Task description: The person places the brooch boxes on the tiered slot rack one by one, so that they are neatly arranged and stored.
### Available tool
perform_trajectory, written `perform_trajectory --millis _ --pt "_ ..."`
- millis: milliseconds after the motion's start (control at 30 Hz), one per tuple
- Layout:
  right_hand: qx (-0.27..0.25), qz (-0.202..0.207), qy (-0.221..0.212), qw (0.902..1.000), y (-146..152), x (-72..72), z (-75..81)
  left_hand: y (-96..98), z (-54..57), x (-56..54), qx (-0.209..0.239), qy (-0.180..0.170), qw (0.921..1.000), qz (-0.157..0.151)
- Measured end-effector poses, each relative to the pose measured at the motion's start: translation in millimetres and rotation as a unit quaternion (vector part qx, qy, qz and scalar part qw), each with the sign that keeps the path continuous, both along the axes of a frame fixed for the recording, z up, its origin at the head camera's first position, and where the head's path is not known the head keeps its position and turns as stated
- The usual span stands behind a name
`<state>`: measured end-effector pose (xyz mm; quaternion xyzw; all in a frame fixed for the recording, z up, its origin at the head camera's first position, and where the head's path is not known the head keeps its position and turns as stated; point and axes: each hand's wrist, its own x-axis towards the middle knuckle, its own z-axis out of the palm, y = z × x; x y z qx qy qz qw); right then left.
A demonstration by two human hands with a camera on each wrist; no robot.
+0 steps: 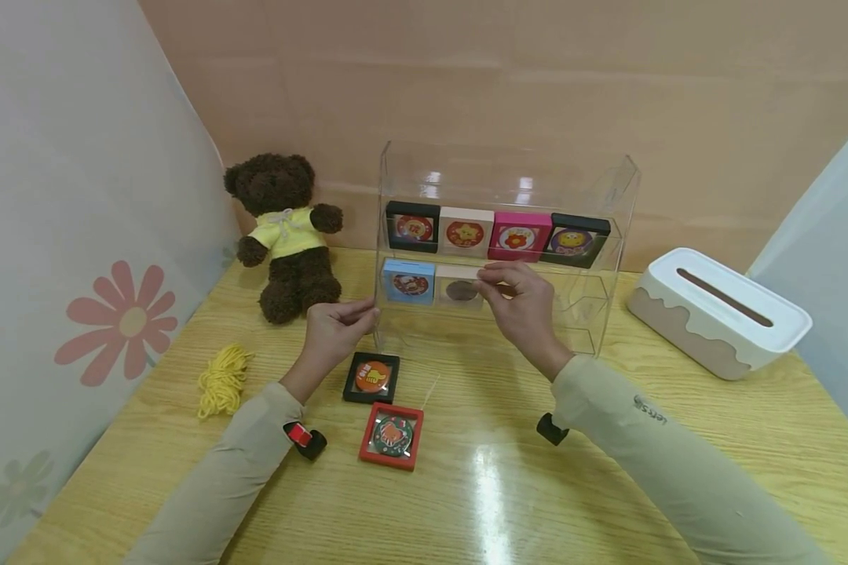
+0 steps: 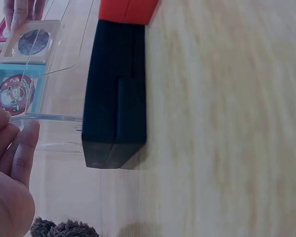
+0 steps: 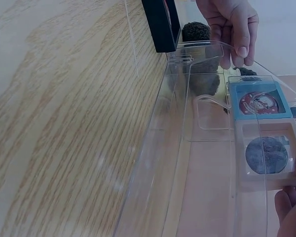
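Observation:
A clear acrylic display rack [image 1: 608,267] stands at the back of the table with small square frames on two tiers. My left hand [image 1: 332,333] pinches its left side edge between thumb and fingers. With thumb and fingertips, my right hand [image 1: 524,304] holds the right side of a cream frame [image 3: 240,163] with a dark round disc inside, on the lower tier. Directly left of it sits a light blue frame [image 1: 408,284] with a red badge. Above them, a black, a cream, a magenta [image 1: 519,237] and another black frame line the upper tier.
A black frame [image 1: 371,378] and a red frame [image 1: 391,436] lie on the table before the rack. To the left are yellow yarn [image 1: 224,381] and a brown teddy bear [image 1: 283,235] in a yellow top. A white-topped tissue box [image 1: 721,314] stands at right.

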<state>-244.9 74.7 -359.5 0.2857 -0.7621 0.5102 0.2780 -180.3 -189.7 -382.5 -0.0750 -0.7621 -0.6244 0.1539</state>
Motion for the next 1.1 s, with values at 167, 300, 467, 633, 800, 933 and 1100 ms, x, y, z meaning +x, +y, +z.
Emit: perform_trajectory --millis 167,300,467,633,800,933,1100 --pt "0.005 -0.004 0.009 0.9999 -0.7 0.7 -0.2 -5.0 -14.6 -9.5 0.015 0.005 0.9999 -0.003" --pt "0.010 -0.006 0.015 0.9998 -0.3 1.2 -0.1 -6.1 -18.3 -10.8 0.014 0.017 0.9997 -0.004" --pt "0.017 -0.007 0.011 0.9998 1.5 1.3 -1.2 -6.7 -20.0 -11.0 0.011 0.022 0.9997 -0.004" --pt "0.020 -0.009 -0.003 0.9998 4.1 2.5 -2.0 -6.4 -18.4 -10.1 0.017 0.013 0.9998 -0.007" --pt "0.015 -0.018 -0.013 0.9996 8.4 5.2 -2.8 -2.0 -6.4 -2.4 0.021 -0.003 0.9997 -0.010" --pt "0.001 -0.026 -0.014 0.9996 12.4 7.5 -2.2 1.5 2.3 3.7 0.014 -0.008 0.9998 -0.010" --pt "-0.025 -0.010 -0.006 0.9996 15.7 16.3 -1.6 2.5 5.1 5.4 0.002 0.004 1.0000 -0.004"
